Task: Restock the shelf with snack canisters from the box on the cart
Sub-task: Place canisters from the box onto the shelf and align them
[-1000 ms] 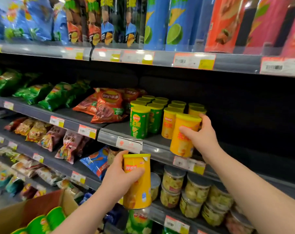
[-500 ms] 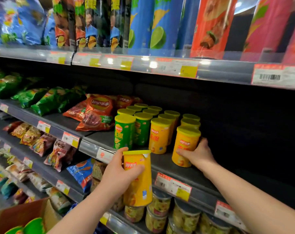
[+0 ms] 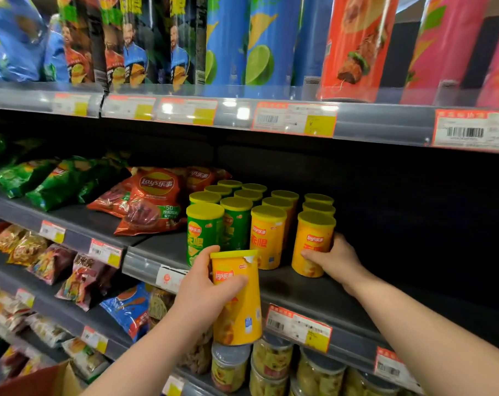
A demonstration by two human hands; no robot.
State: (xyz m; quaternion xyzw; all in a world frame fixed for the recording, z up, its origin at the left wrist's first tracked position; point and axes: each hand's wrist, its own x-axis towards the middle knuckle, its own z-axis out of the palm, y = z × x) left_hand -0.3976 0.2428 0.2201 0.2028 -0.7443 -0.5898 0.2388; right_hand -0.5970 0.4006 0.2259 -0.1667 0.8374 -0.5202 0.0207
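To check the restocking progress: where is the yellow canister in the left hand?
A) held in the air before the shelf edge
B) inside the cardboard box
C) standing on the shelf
A: the left hand grips the yellow canister in front of the shelf, not set down.

Between the fingers of the left hand (image 3: 202, 292), the yellow canister (image 3: 238, 307) wears a smooth, glossy printed sleeve under a matt plastic lid (image 3: 234, 255) (white scuff at its rim). The shelved canister (image 3: 311, 241) inside the right hand (image 3: 338, 261) fingers looks alike. Beneath those fingers the shelf deck (image 3: 314, 292) is matt and dark, edged by a shiny grey plastic rail (image 3: 141, 261) with paper tags (image 3: 298, 327). Left of the left fingers, crinkled chip bags (image 3: 148, 201) gleam.
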